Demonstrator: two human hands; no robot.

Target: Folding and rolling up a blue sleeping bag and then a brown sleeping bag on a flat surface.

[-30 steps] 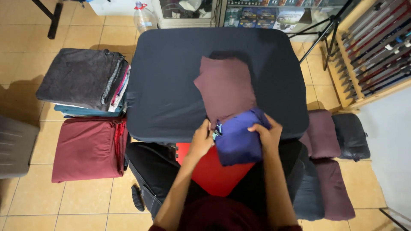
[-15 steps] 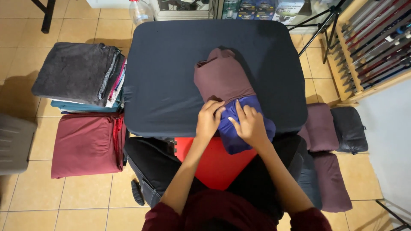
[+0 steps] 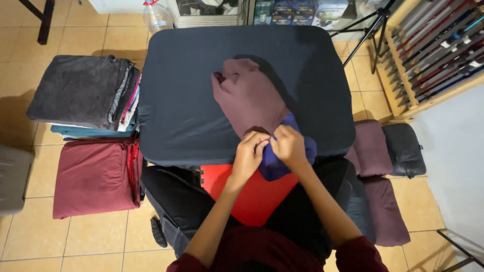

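Looked like home room: tan tiled floor [image 3: 75, 242], folded clothes stacks [image 3: 83, 90] beside dark-covered table [image 3: 181, 100], shelving [image 3: 433, 45], tripod [image 3: 375, 27].

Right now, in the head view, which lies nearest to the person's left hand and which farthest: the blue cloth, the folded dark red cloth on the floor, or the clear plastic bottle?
1. Blue cloth: at the table's near edge, touching the left hand.
2. Folded dark red cloth: on the floor, off to the left.
3. Clear plastic bottle: on the floor beyond the table's far edge.
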